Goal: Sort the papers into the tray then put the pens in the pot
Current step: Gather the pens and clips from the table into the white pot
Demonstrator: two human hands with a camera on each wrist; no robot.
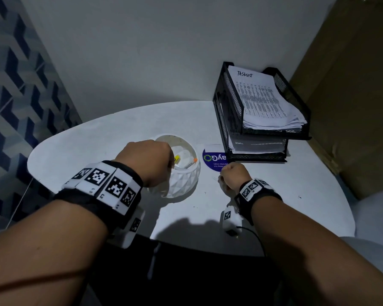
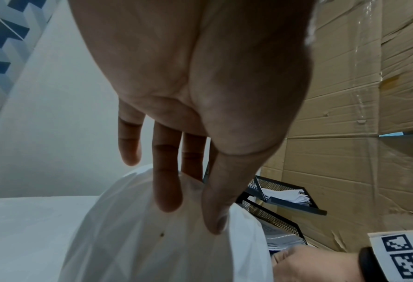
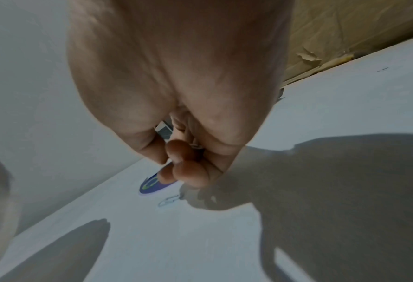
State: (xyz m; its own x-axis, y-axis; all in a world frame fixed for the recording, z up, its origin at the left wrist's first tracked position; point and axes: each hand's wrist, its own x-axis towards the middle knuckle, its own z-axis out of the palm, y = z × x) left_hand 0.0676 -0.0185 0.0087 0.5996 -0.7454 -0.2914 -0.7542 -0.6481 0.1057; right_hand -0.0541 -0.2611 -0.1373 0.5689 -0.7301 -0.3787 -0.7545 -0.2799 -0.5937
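1. While my left hand [image 1: 150, 161] rests straight fingers on the rim of the white faceted ceramic pot [image 1: 181, 184], I judge it steadies the pot; capped pens [image 1: 187, 164] lie inside.
2. My right hand [image 1: 232, 176] is clenched just above the table; whether it holds anything, I cannot tell.
3. Printed papers [image 1: 261, 100] fill the black mesh two-tier tray [image 1: 230, 102].
4. Everything sits on a round white table [image 1: 97, 142] between a grey wall and brown cardboard [image 1: 352, 96].

Left grip [image 1: 149, 161] covers the near side of the pot [image 1: 181, 184] mouth; the pens [image 1: 185, 163] inside show only tips. Right grip [image 3: 176, 152] curled; contents past its fingers unreadable. Sticker [image 1: 215, 160] print beyond it too small to read.
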